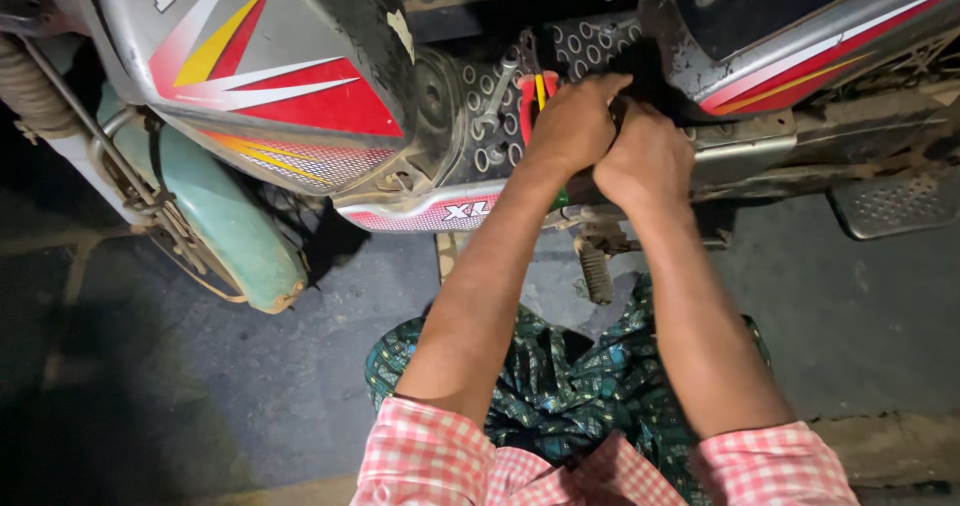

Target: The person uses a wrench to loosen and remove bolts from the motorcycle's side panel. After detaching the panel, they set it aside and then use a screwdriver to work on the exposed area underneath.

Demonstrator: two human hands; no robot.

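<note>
My left hand (572, 124) is closed around a tool with a red and yellow handle (536, 96), a green part showing below the wrist. It presses against the perforated metal plate (492, 116) in the middle of a motorcycle. My right hand (645, 156) is curled right beside it, reaching into the dark gap under the black seat edge (700, 26); what its fingers hold is hidden. Both hands touch each other.
A grey side panel (280, 76) with red, yellow and white stripes is at upper left. A pale green mudguard (230, 216) and spring sit at the left. A kick lever (595, 271) hangs below the hands, a footrest plate (895, 204) at the right. Grey concrete floor (300, 366) lies below.
</note>
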